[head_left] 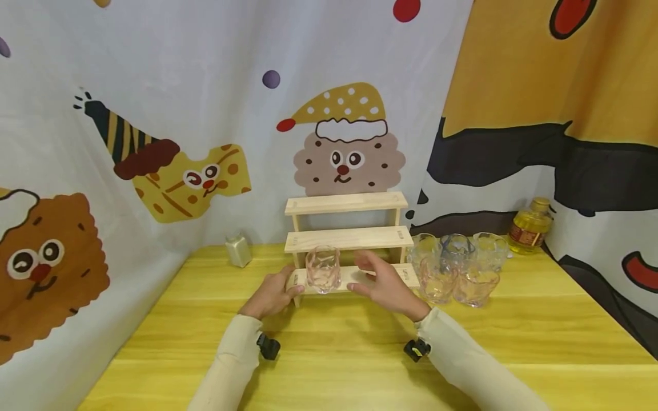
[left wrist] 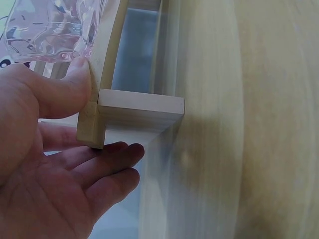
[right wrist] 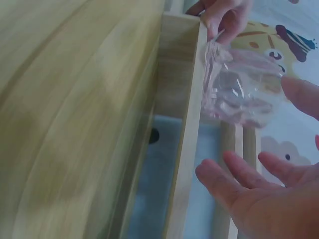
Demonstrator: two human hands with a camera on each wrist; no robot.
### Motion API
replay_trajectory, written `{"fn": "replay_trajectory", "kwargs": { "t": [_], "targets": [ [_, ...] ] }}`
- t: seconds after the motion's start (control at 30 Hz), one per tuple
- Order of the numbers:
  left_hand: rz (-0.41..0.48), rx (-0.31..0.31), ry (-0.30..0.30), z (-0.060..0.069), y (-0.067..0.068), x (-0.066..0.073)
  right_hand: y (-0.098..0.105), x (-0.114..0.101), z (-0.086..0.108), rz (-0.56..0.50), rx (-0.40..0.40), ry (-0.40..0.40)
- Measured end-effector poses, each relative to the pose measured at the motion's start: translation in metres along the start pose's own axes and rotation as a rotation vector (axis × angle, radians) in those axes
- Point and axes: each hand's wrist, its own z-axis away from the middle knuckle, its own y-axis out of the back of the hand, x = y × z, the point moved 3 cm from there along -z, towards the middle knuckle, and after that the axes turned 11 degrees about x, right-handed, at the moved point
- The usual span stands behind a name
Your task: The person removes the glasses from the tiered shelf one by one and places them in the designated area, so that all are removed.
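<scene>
A pale wooden three-step rack (head_left: 349,238) stands against the curtain. On its lowest step, toward the left end, sits a clear pinkish drinking glass (head_left: 323,269). My left hand (head_left: 273,292) grips the left end of that step, thumb on top beside the glass and fingers underneath; the thumb (left wrist: 67,94) shows close to the glass in the left wrist view. To the right of the glass is my right hand (head_left: 382,282), its fingers spread and apart from the glass. In the right wrist view, nothing lies between the right hand's thumb and fingers (right wrist: 244,174).
Several clear glasses (head_left: 475,285), some pinkish and one bluish, stand grouped right of the rack. Behind them is a bottle of yellow oil (head_left: 529,228). A small pale jar (head_left: 238,250) stands at the back left of the wooden table (head_left: 329,365). A printed curtain (head_left: 216,68) hangs behind.
</scene>
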Motion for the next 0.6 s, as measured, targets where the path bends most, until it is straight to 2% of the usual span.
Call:
{"fn": "replay_trajectory", "kwargs": {
  "t": [0.23,0.4,0.6],
  "targets": [
    [0.002,-0.022,0.018,0.0,-0.001,0.001,-0.021,-0.009,-0.012,-0.027,0.033,-0.027],
    [0.0,-0.012,0.015,0.001,-0.001,0.0,-0.035,-0.012,-0.017,-0.083,0.067,-0.043],
    [0.002,-0.011,0.016,-0.001,-0.001,-0.001,-0.047,-0.017,-0.023,-0.05,0.129,-0.058]
  ]
}}
